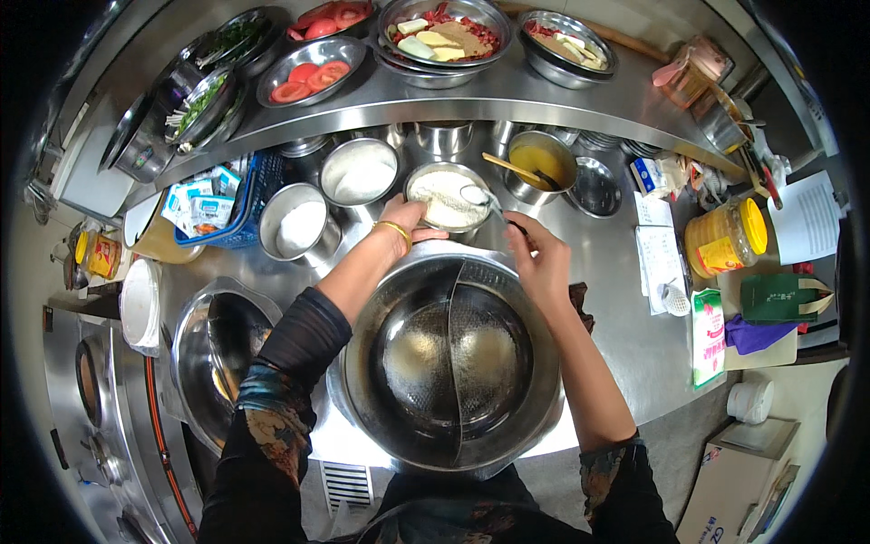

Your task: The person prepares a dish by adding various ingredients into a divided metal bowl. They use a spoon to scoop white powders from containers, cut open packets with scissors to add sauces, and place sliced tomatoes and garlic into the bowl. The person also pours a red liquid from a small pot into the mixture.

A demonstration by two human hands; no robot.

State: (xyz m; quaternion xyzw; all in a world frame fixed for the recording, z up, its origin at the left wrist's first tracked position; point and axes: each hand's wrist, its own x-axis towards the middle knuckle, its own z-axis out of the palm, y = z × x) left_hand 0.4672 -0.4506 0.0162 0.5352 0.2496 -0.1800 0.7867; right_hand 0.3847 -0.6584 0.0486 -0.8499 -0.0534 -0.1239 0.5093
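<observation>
My left hand (404,219) rests on the near left side of a round steel container (448,197) filled with whitish granules. My right hand (540,255) grips the dark handle of a metal spoon (476,195), whose bowl lies over the granules. Nearer to me stands a large steel pot (454,360) with a curved divider down its middle and small golden patches on the bottom of both halves. Two steel pots of white powder or grains, one at the back (359,171) and one in front (293,222), stand left of my left hand.
A steel pot of yellow liquid (542,163) holds a wooden-handled utensil. Another divided pot (224,340) stands left, below a blue basket (262,197) of packets. A steel shelf (421,112) bears bowls of tomato slices and spices. Right are notes (659,262) and a yellow-lidded jar (724,238).
</observation>
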